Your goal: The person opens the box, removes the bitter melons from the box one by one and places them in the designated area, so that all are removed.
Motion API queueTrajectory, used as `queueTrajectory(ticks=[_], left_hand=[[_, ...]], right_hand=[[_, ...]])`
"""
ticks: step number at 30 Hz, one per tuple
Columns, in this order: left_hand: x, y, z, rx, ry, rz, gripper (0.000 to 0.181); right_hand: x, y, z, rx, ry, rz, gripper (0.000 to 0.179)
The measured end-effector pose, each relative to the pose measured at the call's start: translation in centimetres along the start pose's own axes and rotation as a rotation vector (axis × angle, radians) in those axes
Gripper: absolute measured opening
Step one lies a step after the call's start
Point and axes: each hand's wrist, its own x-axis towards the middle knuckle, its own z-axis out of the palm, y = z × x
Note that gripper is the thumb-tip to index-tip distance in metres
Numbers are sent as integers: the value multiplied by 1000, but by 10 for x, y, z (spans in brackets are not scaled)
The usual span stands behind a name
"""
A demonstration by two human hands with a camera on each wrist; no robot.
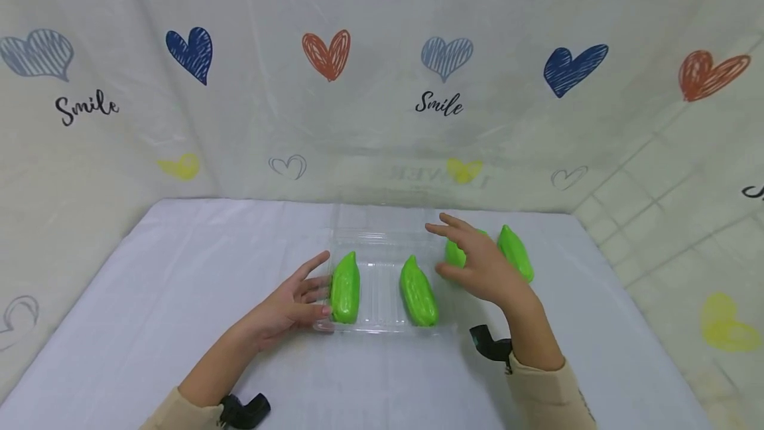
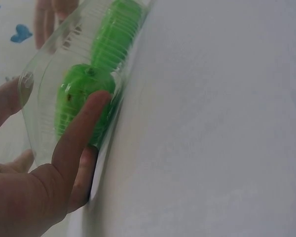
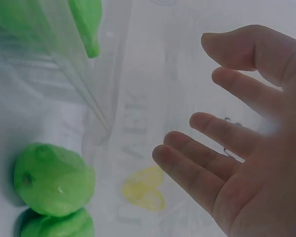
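Note:
A clear plastic clamshell box [image 1: 380, 294] lies with its lid [image 1: 382, 217] folded back. Inside are two bright green, elongated fruits with pointed tips, a left one [image 1: 345, 288] and a right one [image 1: 419, 292]. My left hand [image 1: 292, 307] rests against the box's left side with its fingers extended; in the left wrist view its fingertips touch the clear wall [image 2: 42, 113]. My right hand [image 1: 480, 261] hovers at the right of the box, fingers spread, holding nothing. Beneath it, a third green fruit [image 1: 455, 253] is partly hidden; another [image 1: 516, 254] lies farther right.
A white cloth covers the table [image 1: 197, 271]. Behind it hangs a pale curtain [image 1: 376, 118] printed with hearts and lettering. Black wrist mounts show on the left wrist [image 1: 246, 411] and the right wrist [image 1: 491, 344].

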Motion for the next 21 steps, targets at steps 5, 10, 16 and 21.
queueTrajectory(ticks=[5,10,16,21], left_hand=[[0,0,0,-9,-2,0,101],[1,0,1,-9,-4,2,101],[1,0,1,-12,-6,5,101],[0,1,1,-4,-3,3,100]], right_hand=[[1,-8,9,11,-24,-18,64],[2,-15,17,-2,-51,-21,63],[3,-21,25,-15,-83,-41,65],[5,-24,31,-22,-120,-47,67]])
